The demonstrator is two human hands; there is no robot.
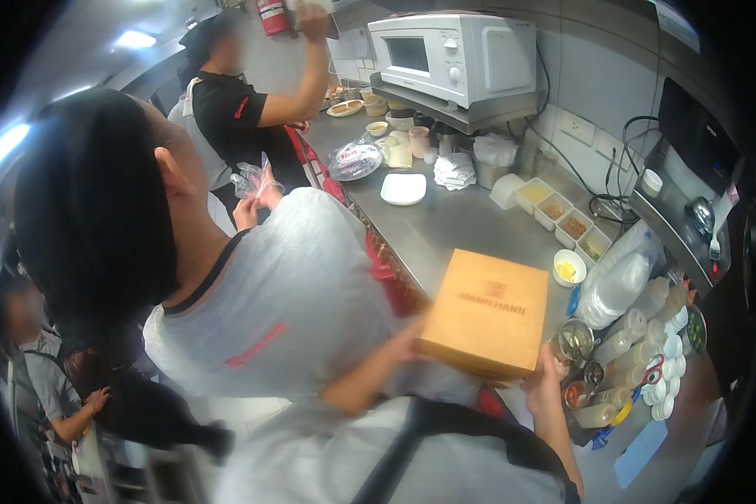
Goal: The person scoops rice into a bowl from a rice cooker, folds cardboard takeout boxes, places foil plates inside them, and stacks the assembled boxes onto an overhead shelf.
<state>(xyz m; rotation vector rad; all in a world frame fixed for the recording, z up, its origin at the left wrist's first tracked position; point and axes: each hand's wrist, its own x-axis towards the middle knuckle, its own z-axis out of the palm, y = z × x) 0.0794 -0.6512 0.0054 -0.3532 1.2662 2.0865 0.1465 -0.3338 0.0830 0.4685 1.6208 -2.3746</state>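
A tan, wooden-looking box (487, 311) with dark lettering on its top is held between my two hands, over the front edge of the steel counter. My left hand (409, 342) grips its left side; the fingertips are partly hidden by the box. Against the lower right corner, my right hand (545, 368) is closed on the box, with its fingers partly out of sight underneath. Below and around the box, its lower edge shows a seam or second layer.
A co-worker in grey (286, 277) stands close on my left, gloved hand raised. Another person in black (235, 109) works farther along the steel counter (454, 223). A white plate (403, 189), food containers (554, 206), squeeze bottles (617, 344) and scissors (653, 370) lie about. A microwave (454, 55) sits on a shelf.
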